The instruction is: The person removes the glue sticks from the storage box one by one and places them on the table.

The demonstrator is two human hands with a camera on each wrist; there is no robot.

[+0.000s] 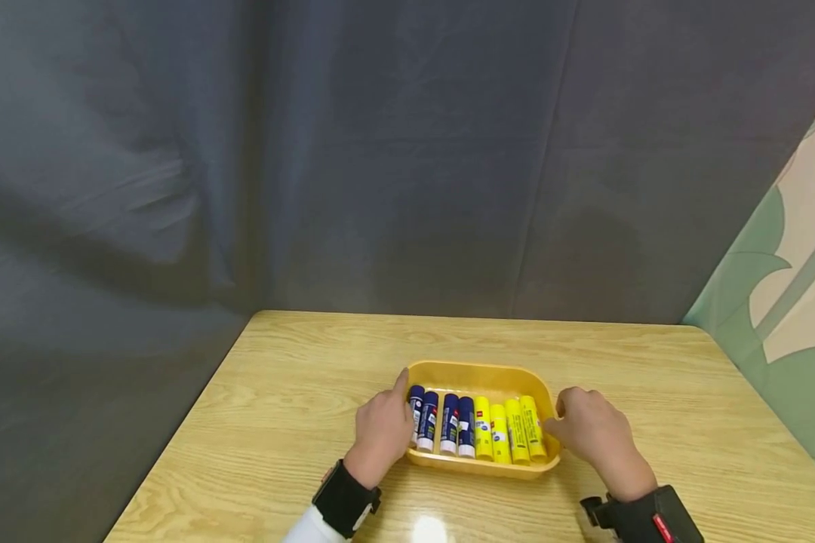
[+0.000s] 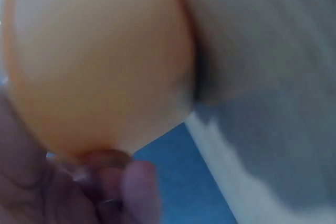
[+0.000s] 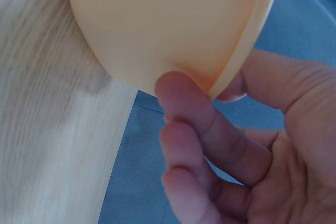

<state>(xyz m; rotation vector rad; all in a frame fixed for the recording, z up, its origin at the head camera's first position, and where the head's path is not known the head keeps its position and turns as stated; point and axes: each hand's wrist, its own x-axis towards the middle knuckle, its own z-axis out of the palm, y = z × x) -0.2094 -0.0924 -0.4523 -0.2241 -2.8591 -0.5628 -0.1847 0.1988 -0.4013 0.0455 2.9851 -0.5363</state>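
A yellow plastic tray (image 1: pixel 484 467) holds a row of glue sticks. Several dark blue glue sticks (image 1: pixel 450 424) with white ends lie on its left side, and several yellow glue sticks (image 1: pixel 518 430) fill the right. My left hand (image 1: pixel 383 424) grips the tray's left end, its index finger pointing along the rim. The left wrist view has the tray's outer wall (image 2: pixel 105 77) large and blurred, fingers at its lower edge. At the right end my right hand (image 1: pixel 596 431) pinches the rim between thumb and fingers, seen closely on the tray wall (image 3: pixel 157 30) in the right wrist view.
A light wooden table (image 1: pixel 299 392) lies under the tray. Dark grey-blue cloth (image 1: pixel 448 166) hangs behind and to the left of it. A floral-patterned surface (image 1: pixel 781 302) stands at the right. Each wrist wears a black strap (image 1: pixel 345 498).
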